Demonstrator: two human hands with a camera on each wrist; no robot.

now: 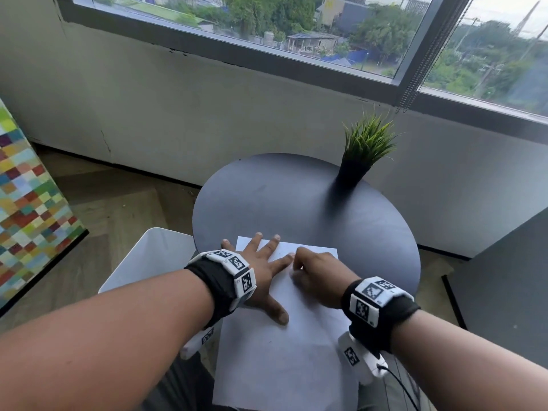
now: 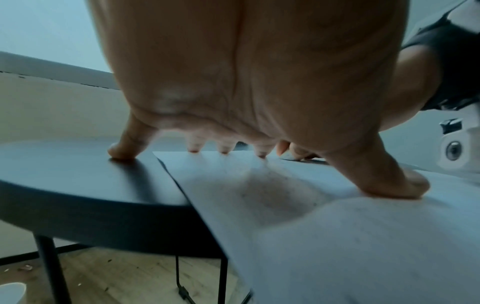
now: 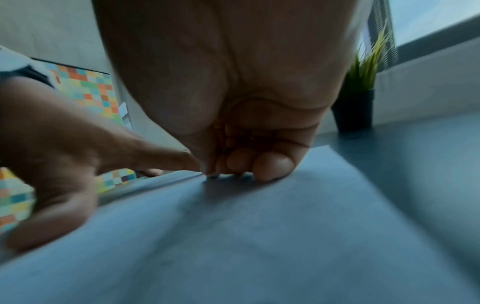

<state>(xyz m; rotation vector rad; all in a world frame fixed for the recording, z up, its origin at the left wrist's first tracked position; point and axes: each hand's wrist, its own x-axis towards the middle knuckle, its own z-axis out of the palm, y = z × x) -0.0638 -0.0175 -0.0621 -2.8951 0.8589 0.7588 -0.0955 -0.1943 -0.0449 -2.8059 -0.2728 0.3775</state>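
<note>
Sheet of paper [image 1: 281,366] is lying in the lower centre of the head view, its far part on the round dark tabletop [image 1: 296,203] and its near part hanging over the front edge. Left hand [image 1: 261,268] is pressing flat on the upper left part of the sheet, fingers [image 2: 389,181] released and spread straight. The thumb and three fingertips are touching paper, while the little finger is sitting on bare tabletop just left of the sheet edge. Right hand [image 1: 320,277] is sitting right of it in the frame, touching the left index tip. Its fingers [image 3: 270,166] are clenched under the palm, tips and nails bearing down on the sheet; the right wrist view is blurred. Potted grass plant [image 1: 364,149] is standing upright at the far right of the tabletop, well apart from both hands. White bin [image 1: 148,262] is showing just left of the tabletop. Multicoloured checkered panel [image 1: 26,209] is filling the left edge. Window [image 1: 267,25] is running across the top.
</note>
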